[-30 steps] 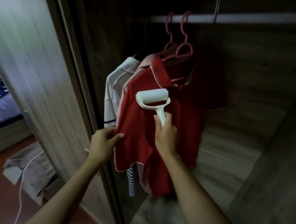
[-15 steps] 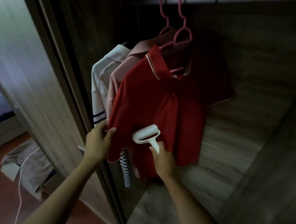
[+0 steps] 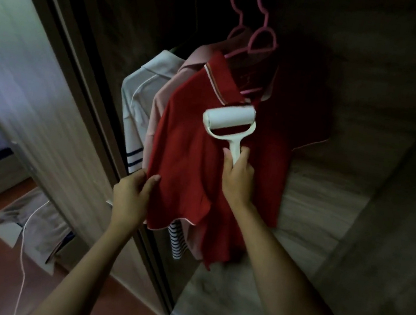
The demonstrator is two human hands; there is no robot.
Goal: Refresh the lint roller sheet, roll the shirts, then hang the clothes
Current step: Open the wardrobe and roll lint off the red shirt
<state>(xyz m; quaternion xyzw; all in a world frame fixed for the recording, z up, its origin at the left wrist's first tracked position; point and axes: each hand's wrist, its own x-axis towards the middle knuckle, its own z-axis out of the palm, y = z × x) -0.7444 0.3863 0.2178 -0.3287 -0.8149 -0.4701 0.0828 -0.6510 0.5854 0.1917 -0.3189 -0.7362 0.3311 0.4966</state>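
Rolling the red shirt (image 3: 195, 160) on its pink hanger (image 3: 260, 40), with lint roller (image 3: 229, 120) high near the collar, handle gripped in right hand (image 3: 237, 178). Left hand (image 3: 133, 194) pinching the side edge taut. Probably mid-task; other shirts perhaps not yet done. Door frame (image 3: 81, 88) close on left, open room to right.

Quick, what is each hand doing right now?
Left hand: pinches the side edge of the hanging red polo shirt.
Right hand: grips the handle of the white lint roller.
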